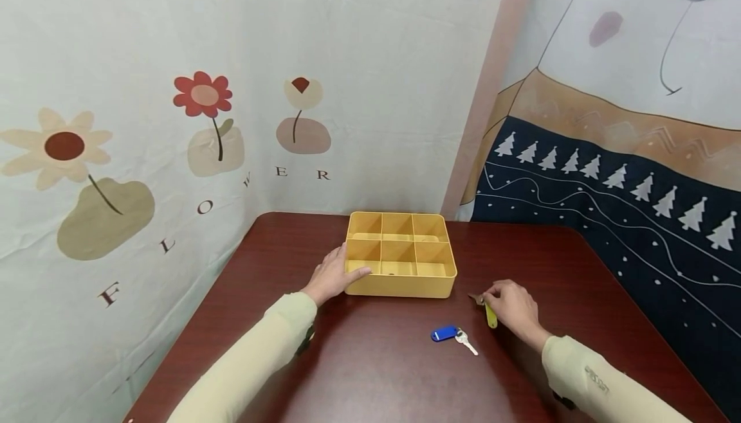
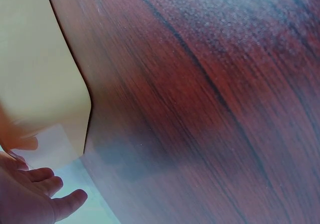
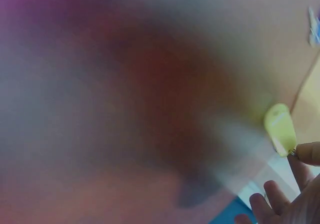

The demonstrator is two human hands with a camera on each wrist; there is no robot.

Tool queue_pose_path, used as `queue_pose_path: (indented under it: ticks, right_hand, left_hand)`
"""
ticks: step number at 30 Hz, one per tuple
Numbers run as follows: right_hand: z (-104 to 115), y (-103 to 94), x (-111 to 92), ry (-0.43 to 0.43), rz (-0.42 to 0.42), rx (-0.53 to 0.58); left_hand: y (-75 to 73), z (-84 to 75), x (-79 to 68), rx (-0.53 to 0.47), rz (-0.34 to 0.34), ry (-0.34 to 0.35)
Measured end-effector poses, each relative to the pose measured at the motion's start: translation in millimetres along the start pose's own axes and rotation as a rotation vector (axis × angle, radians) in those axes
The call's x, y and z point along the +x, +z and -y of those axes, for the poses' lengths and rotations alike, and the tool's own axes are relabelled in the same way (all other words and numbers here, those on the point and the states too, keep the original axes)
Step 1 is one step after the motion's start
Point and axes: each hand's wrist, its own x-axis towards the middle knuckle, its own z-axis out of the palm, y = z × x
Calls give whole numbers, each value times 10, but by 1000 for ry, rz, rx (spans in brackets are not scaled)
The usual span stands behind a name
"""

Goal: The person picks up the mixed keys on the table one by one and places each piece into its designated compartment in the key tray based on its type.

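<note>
My left hand (image 1: 334,276) rests against the left side of a yellow six-compartment box (image 1: 399,286), its thumb across the front left corner. In the left wrist view its fingers look fairly straight beside the box's wall (image 2: 45,79). To the right of the box, my right hand (image 1: 513,306) pinches a key (image 1: 477,299) with a yellow-green tag (image 1: 491,315), just above the table. The right wrist view shows thumb and forefinger at the ring of that tag (image 3: 281,129). A second key (image 1: 466,341) with a blue tag (image 1: 444,333) lies on the table between the hands.
The dark red-brown wooden table (image 1: 370,371) reaches back to a white cloth wall (image 1: 382,89) printed with flowers. At the right hangs a dark blue cloth (image 1: 579,204) with white trees. A tiny dark thing (image 1: 392,274) shows in the box's front middle compartment.
</note>
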Motion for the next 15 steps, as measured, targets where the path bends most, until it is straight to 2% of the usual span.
queue_pose_path:
  ticks: [7, 15]
  right_hand:
    - [224, -169, 408, 65, -106, 105]
    - [588, -228, 887, 172, -141, 301]
  left_hand:
    - [-16, 1, -9, 6, 7, 0]
    - [-26, -19, -31, 4, 14, -10]
